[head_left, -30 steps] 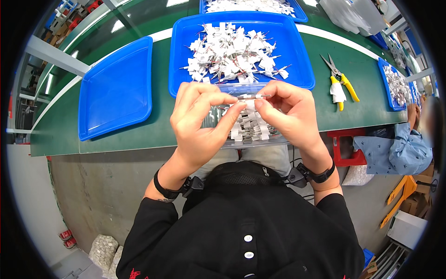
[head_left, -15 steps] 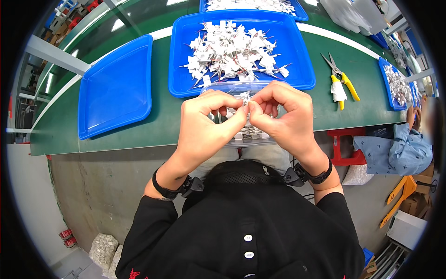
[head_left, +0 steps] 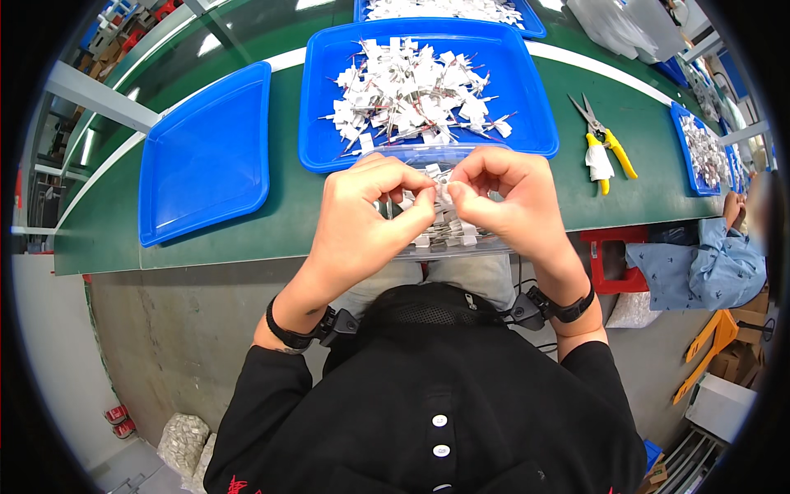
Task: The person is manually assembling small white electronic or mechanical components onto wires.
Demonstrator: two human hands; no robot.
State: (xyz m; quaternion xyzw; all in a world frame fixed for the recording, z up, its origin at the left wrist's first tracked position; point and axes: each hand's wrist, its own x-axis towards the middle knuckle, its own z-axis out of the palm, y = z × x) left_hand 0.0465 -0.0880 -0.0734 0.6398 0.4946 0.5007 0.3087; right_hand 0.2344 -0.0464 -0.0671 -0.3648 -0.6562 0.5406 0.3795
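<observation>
Pinching thumb to forefinger, nearly closed, left hand (head_left: 366, 206) and right hand (head_left: 514, 198) are meeting on small white piece (head_left: 444, 193); we are holding it over clear box (head_left: 491, 248) of similar pieces (head_left: 447, 234), blue tray (head_left: 514, 86) lying just beyond. We are judging it light, soft-bodied, any thin leads bending easily; white body is seeming best place for gentle hold.

left hand (head_left: 366, 202) and right hand (head_left: 514, 198) of the wearer, two in all; black wrist straps (head_left: 284, 328), two; clear box (head_left: 420, 155), one; blue trays (head_left: 206, 156), at least four; white-tabbed pieces (head_left: 407, 90), too many to count; yellow-handled snips (head_left: 619, 155), one pair; red stool (head_left: 605, 236), one; white shirt buttons (head_left: 440, 421), two whole, a third cut by the lower edge; co-worker in blue (head_left: 728, 267), one.
</observation>
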